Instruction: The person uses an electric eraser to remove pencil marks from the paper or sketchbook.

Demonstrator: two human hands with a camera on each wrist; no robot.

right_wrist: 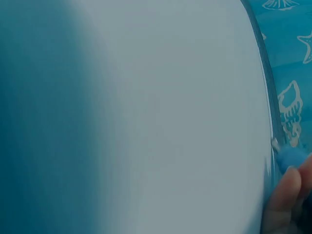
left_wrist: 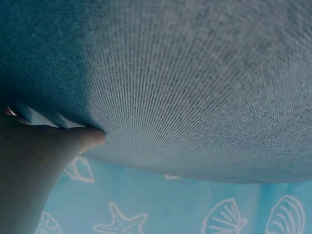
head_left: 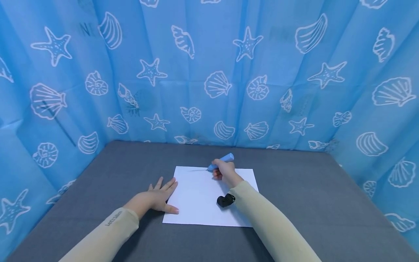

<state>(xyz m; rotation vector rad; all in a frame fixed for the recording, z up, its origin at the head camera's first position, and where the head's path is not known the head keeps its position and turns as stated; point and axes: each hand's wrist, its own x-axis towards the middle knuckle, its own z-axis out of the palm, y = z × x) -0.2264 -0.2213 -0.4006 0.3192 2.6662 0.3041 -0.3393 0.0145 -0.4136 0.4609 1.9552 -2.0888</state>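
Observation:
A white sheet of paper (head_left: 196, 200) lies on the grey cloth-covered table. Near its top edge my right hand (head_left: 226, 173) grips a thick light-blue marker (head_left: 228, 157), tilted with its tip down at the sheet. A faint thin line (head_left: 196, 170) runs left from that tip. In the right wrist view the marker (right_wrist: 292, 157) shows at the right edge, pinched by the fingers (right_wrist: 285, 190). My left hand (head_left: 156, 199) rests with spread fingers across the sheet's left edge, the thumb on the paper. The left wrist view shows part of that hand (left_wrist: 44, 151) over the cloth.
Grey cloth (head_left: 294, 193) surrounds the sheet on the tabletop. A blue curtain (head_left: 203, 43) with white shells and starfish hangs behind and along both sides of the table. A small black device (head_left: 226, 200) sits at the right sleeve's cuff, above the paper.

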